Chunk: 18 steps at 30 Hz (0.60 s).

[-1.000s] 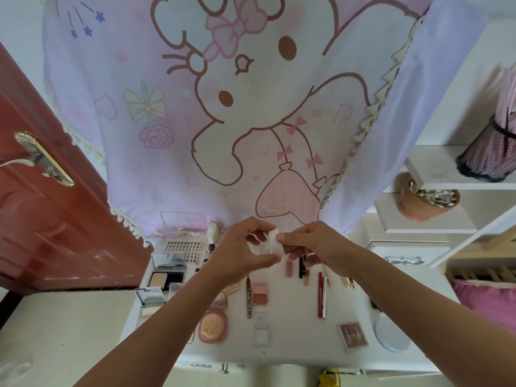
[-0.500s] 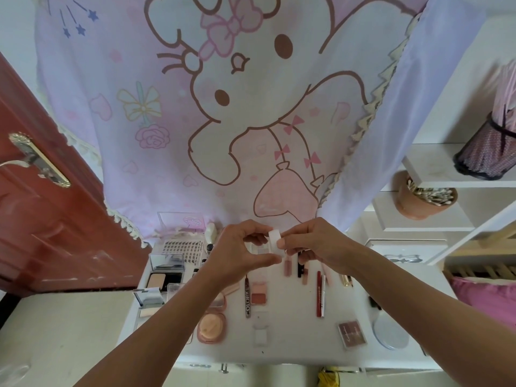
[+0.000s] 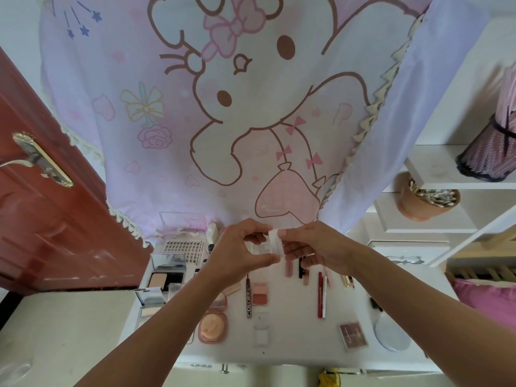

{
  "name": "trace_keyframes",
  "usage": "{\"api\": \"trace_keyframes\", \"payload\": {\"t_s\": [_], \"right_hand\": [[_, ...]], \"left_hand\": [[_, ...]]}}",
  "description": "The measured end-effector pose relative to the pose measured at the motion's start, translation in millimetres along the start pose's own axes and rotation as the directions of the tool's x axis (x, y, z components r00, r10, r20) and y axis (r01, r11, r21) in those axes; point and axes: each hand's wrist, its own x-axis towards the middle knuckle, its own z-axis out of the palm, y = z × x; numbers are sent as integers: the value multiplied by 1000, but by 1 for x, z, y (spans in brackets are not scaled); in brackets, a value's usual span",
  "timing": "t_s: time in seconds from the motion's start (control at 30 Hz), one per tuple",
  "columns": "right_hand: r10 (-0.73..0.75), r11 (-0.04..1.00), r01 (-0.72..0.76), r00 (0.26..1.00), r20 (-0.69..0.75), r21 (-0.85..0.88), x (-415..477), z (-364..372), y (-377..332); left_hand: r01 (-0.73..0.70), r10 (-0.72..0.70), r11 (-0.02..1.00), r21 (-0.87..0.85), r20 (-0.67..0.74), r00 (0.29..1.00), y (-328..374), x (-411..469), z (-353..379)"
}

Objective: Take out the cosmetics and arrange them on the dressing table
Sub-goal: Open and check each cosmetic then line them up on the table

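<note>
Above the counter (image 3: 293,349), left hand (image 3: 237,256) and right hand (image 3: 317,247) both pinch one small white case (image 3: 275,243). One red pencil (image 3: 320,294) lies on the counter.

Forearms extended, left grip (image 3: 237,254) and right grip (image 3: 317,247) pinching small white item (image 3: 275,243)

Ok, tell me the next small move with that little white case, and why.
Probably lower the white case onto the bare patch of the dressing table beside the red pencil: the left hand and right hand both pinch it above the table, where other cosmetics already lie.
</note>
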Motion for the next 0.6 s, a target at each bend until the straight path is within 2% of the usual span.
{"api": "trace_keyframes", "payload": {"t_s": [0.6], "right_hand": [[-10,1000,10,1000,0,-3,-4,2,0]], "left_hand": [[20,-20,1000,-18,14,1000,0,-5,3]]}}
